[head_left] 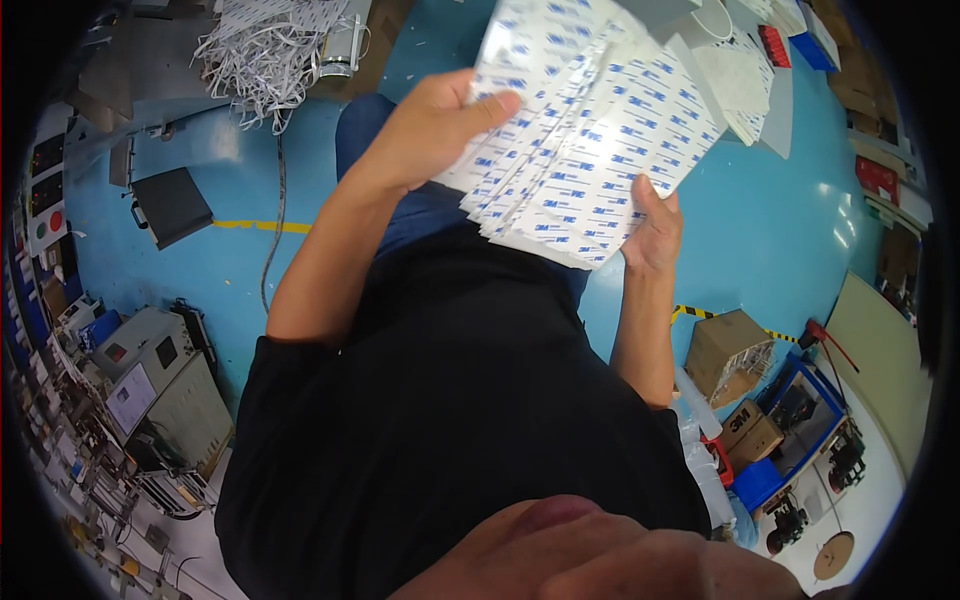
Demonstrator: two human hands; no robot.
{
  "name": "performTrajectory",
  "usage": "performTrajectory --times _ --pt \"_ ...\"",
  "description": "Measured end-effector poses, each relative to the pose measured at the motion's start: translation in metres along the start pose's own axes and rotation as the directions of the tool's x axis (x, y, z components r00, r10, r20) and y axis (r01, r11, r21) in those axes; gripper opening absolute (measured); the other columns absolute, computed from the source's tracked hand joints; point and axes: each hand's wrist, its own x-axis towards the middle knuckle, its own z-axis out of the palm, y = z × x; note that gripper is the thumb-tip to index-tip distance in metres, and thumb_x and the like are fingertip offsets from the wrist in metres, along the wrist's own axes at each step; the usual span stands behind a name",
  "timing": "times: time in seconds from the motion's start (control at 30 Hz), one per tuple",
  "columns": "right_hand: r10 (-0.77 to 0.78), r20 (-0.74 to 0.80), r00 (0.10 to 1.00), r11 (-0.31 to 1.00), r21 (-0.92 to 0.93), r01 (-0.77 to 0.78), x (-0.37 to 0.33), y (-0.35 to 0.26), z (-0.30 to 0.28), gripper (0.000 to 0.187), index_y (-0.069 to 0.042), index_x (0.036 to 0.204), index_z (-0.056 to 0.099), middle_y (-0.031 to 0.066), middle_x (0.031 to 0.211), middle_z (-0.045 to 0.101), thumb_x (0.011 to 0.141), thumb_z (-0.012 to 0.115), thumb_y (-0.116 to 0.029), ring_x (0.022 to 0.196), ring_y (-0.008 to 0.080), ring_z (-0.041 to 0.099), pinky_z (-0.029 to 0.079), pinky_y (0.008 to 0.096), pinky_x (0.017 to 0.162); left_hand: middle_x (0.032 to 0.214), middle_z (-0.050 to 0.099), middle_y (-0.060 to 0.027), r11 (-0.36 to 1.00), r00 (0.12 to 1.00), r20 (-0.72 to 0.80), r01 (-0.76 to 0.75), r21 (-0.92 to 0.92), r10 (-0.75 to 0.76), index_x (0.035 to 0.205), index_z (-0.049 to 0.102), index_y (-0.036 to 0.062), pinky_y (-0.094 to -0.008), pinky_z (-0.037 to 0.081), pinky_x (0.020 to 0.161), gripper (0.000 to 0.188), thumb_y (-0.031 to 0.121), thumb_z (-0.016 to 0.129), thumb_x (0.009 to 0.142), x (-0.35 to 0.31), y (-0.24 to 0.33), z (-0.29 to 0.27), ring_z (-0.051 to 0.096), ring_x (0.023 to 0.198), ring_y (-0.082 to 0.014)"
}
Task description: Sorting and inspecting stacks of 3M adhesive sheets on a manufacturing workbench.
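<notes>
Between my two hands is a fanned stack of white sheets (610, 150) printed all over with small blue marks. My left hand (440, 125) grips the stack at its left edge, the thumb lying on top and the other fingers hidden beneath. At the lower right corner my right hand (655, 230) pinches the sheets, its thumb on the upper face and its fingers underneath. Several sheets overlap in steps through the middle of the fan. The stack is held up over my lap, above the blue floor (760, 220).
Tangled white strips (265, 65) hang from a machine at the upper left. More printed sheets (735, 85) lie at the upper right, near a red brush-like thing (773, 45). A cardboard box (725, 350) stands on the right, a grey machine (150, 370) on the left.
</notes>
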Motion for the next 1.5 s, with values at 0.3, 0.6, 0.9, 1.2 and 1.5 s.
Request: performTrajectory --times 0.3,0.6,0.9,1.2,1.5 --pt "-0.115 -0.011 0.993 0.89 0.443 0.108 -0.003 -0.007 -0.043 0.041 0.003 0.13 0.036 0.0205 0.13 0.046 0.093 0.044 -0.012 0.118 0.0349 0.047 0.038 0.0517 0.099 0.097 0.065 -0.0124 0.991 0.977 -0.193 -0.111 -0.078 0.094 0.107 0.057 -0.0046 -0.0253 0.053 0.07 0.031 0.018 0.062 0.086 -0.011 0.018 -0.032 0.064 0.081 -0.0145" --pt "-0.131 -0.097 0.987 0.845 0.509 0.162 -0.002 -0.018 -0.027 0.033 0.002 0.119 0.05 0.0198 0.118 0.056 0.094 0.042 -0.018 0.107 0.0356 0.055 0.045 0.053 0.09 0.098 0.064 -0.0128 0.976 0.967 -0.251 -0.094 -0.199 0.042 0.106 0.057 -0.0055 -0.0231 0.052 0.073 0.034 0.026 0.051 0.093 -0.015 0.017 -0.045 0.064 0.081 -0.0131" --pt "-0.141 -0.02 0.99 0.811 0.572 0.127 -0.003 -0.022 -0.023 0.031 0.001 0.115 0.054 0.019 0.114 0.059 0.094 0.043 -0.018 0.104 0.034 0.058 0.046 0.052 0.089 0.095 0.065 -0.0109 0.961 0.977 -0.196 -0.131 -0.243 0.083 0.104 0.059 -0.003 -0.0236 0.052 0.072 0.036 0.031 0.053 0.092 -0.019 0.018 -0.044 0.064 0.081 -0.0128" --pt "-0.179 0.011 0.984 0.81 0.569 0.14 -0.005 -0.021 -0.023 0.033 0.001 0.117 0.052 0.0197 0.113 0.059 0.096 0.038 -0.02 0.102 0.0346 0.059 0.048 0.0531 0.087 0.1 0.064 -0.011 0.971 0.981 -0.1 -0.183 -0.156 0.169 0.109 0.057 -0.0029 -0.0246 0.05 0.078 0.03 0.019 0.056 0.09 -0.024 0.008 -0.053 0.062 0.09 -0.0128" --pt "-0.208 -0.004 0.978 0.848 0.498 0.182 -0.006 -0.012 -0.027 0.032 -0.001 0.121 0.049 0.0184 0.114 0.059 0.095 0.041 -0.018 0.102 0.0324 0.06 0.051 0.0495 0.084 0.119 0.056 -0.0154 0.961 0.976 0.029 -0.208 -0.184 0.217 0.128 0.038 -0.0061 -0.0299 0.044 0.091 0.048 -0.001 0.053 0.083 -0.029 -0.003 -0.046 0.056 0.107 -0.0182"
